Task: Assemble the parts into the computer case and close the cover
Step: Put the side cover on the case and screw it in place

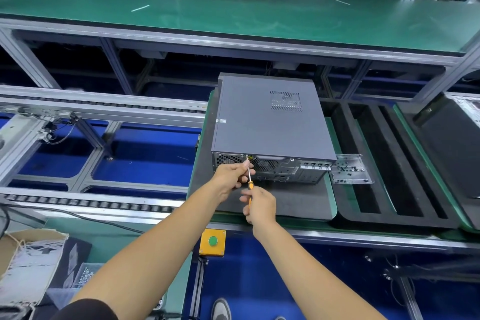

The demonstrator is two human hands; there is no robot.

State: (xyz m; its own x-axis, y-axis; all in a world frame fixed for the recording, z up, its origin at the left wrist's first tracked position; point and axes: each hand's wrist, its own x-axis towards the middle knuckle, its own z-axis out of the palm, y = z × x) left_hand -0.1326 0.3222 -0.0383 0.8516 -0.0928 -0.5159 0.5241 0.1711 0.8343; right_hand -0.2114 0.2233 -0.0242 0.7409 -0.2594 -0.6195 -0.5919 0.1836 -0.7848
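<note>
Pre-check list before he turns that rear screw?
1. Grey metal cover seated on the computer case: ok.
2. Orange-handled screwdriver tip at the rear panel's top edge: ok.
3. Tip seated in a screw head: cannot tell, too small.
4. Right hand grips the handle: ok.
5. Left hand pinches the shaft near the tip: ok.
6. Case flat on the dark foam pad: ok.

Foam mat [291, 205] free nr case [270, 122], metal tray [349, 171] blocks rt
</note>
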